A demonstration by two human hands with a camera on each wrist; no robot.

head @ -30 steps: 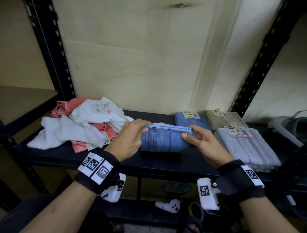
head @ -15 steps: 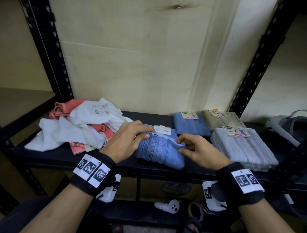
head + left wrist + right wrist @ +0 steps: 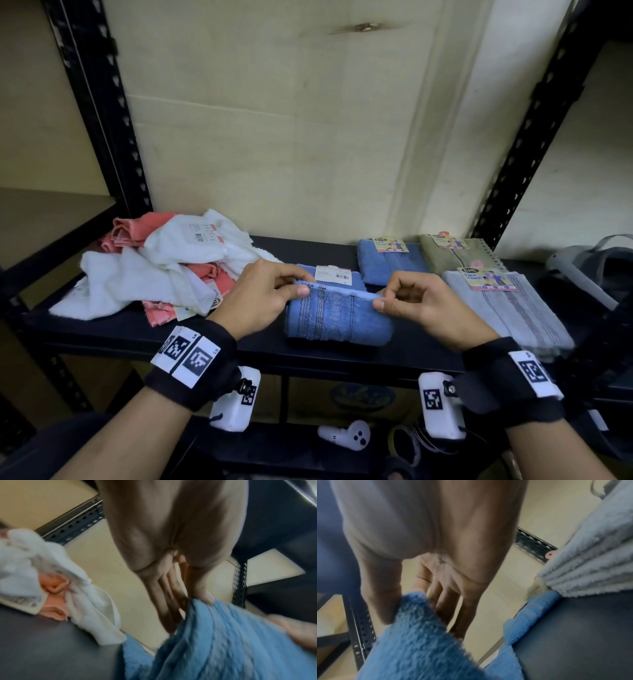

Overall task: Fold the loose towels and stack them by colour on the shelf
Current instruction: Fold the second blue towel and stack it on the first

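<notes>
A blue towel [image 3: 337, 317] lies folded on the black shelf [image 3: 113, 330], a white label showing at its far edge. My left hand [image 3: 274, 294] pinches its upper left corner and my right hand [image 3: 404, 301] pinches its upper right corner, holding the top edge up. The left wrist view shows thumb and fingers [image 3: 204, 596] closed on the blue towel [image 3: 231, 642]; the right wrist view shows the same grip [image 3: 392, 605] on the blue towel [image 3: 419, 642]. A loose pile of white towels [image 3: 137, 281] and pink towels [image 3: 137, 228] lies at the left.
Behind and to the right lie a folded blue towel [image 3: 390, 263], an olive towel [image 3: 459, 257] and a grey folded stack [image 3: 507, 308], each with a card label. Black perforated uprights [image 3: 99, 113] flank the shelf. A white controller [image 3: 346, 437] lies below.
The blue towel was turned and flattened; both hands moved from its sides to its far corners and now pinch the top edge. The white label has come into view.
</notes>
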